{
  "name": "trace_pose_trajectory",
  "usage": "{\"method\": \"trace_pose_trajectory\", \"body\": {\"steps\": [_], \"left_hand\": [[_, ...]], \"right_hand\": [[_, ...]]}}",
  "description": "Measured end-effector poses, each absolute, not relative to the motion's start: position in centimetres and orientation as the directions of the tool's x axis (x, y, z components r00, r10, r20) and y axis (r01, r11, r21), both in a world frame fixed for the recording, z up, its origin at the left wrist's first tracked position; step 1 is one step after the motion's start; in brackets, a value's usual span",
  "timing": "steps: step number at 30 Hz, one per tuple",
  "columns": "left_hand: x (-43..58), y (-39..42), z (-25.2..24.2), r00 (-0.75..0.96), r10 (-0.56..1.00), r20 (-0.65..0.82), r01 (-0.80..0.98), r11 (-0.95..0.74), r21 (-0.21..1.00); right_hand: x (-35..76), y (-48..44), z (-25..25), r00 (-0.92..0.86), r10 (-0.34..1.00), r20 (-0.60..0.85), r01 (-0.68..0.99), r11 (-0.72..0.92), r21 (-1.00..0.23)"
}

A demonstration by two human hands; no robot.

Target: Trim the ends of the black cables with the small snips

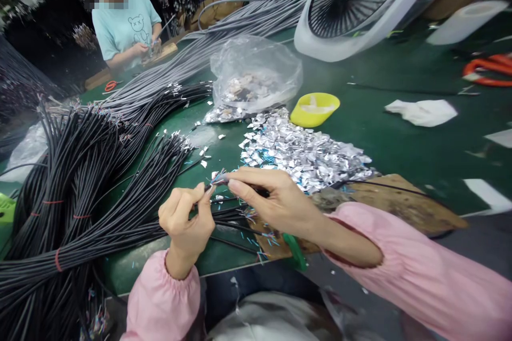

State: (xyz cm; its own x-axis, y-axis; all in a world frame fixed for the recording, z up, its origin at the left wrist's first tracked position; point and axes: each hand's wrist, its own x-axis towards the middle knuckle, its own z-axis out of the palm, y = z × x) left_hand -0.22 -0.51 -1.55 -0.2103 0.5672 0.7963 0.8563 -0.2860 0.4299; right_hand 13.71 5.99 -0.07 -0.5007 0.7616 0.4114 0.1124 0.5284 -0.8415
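My left hand is closed, thumb and forefinger pinching a black cable near its stripped end. Thin coloured wires fan out from that end between my two hands. My right hand meets it from the other side, thumb and forefinger pressed together at the wires. Something dark shows under the right palm, too covered to name. Below my hands, more black cable ends with bared wires lie over a worn wooden board. A green object sticks out at the board's front edge.
Bundles of black cables fill the left, with grey cables behind. Silver foil scraps are heaped ahead, near a plastic bag and a yellow container. A fan and orange-handled scissors lie right. A person works opposite.
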Motion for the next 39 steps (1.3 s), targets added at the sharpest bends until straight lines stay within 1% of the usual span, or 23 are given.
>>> {"method": "trace_pose_trajectory", "body": {"steps": [5, 11, 20, 28, 35, 37, 39], "left_hand": [[-0.22, -0.56, -1.64, -0.182, 0.554, 0.812, 0.882, -0.273, 0.384], [-0.22, -0.56, -1.64, -0.109, 0.521, 0.847, 0.932, -0.243, 0.269], [-0.09, -0.56, -1.77, -0.106, 0.509, 0.854, 0.943, -0.221, 0.249], [0.43, -0.76, -1.37, -0.180, 0.552, 0.814, 0.937, -0.156, 0.313], [0.34, -0.72, -1.06, -0.197, 0.665, 0.720, 0.920, -0.129, 0.371], [0.19, -0.71, -1.06, -0.216, 0.712, 0.668, 0.895, -0.129, 0.427], [0.08, -0.69, -1.09, -0.248, 0.770, 0.588, 0.836, -0.137, 0.531]], "right_hand": [[13.65, 6.00, 0.04, -0.515, 0.774, 0.369, 0.091, 0.477, -0.874], [13.70, 6.00, -0.06, -0.498, 0.773, 0.393, 0.104, 0.504, -0.858], [13.73, 5.97, -0.15, -0.492, 0.769, 0.407, 0.110, 0.519, -0.848], [13.70, 5.95, 0.05, -0.492, 0.783, 0.380, 0.101, 0.485, -0.869], [13.61, 5.73, -0.36, -0.424, 0.772, 0.473, 0.147, 0.574, -0.806], [13.62, 5.68, -0.42, -0.421, 0.763, 0.491, 0.161, 0.595, -0.787], [13.63, 5.66, -0.43, -0.421, 0.758, 0.499, 0.163, 0.604, -0.780]]}}
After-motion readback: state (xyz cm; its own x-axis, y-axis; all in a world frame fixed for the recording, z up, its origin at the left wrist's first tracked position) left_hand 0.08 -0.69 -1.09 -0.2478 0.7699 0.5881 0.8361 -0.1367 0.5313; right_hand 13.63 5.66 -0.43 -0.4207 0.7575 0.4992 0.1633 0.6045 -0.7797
